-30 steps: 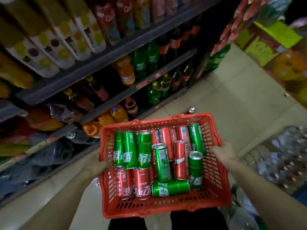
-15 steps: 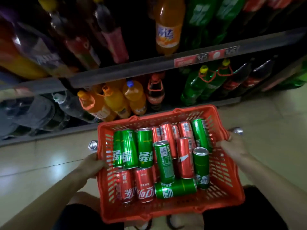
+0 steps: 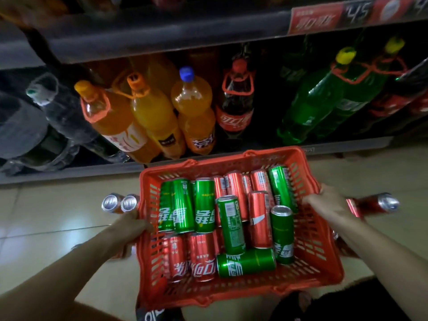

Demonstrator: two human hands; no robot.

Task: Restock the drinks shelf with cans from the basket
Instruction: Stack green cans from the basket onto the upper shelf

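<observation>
I hold a red plastic basket (image 3: 324, 262) low in front of the bottom drinks shelf (image 3: 69, 170). My left hand (image 3: 129, 225) grips its left rim and my right hand (image 3: 328, 202) grips its right rim. Inside lie several green cans (image 3: 205, 205) and several red cans (image 3: 259, 218), most on their sides, some propped against each other. Two cans (image 3: 120, 203) lie on the floor left of the basket. Another red can (image 3: 375, 203) lies on the floor to the right, behind my right hand.
The bottom shelf holds large orange soda bottles (image 3: 150, 117), a cola bottle (image 3: 236, 107), green bottles (image 3: 324, 105) and dark clear bottles at the left (image 3: 53, 117). A red price tag (image 3: 317, 18) runs along the shelf edge above. Pale floor tiles (image 3: 46, 205) spread around the basket.
The view has dropped and closed in on the bottom shelf. The basket has come lower and nearer the shelf, still held by both hands. Loose cans on the floor now show on both sides.
</observation>
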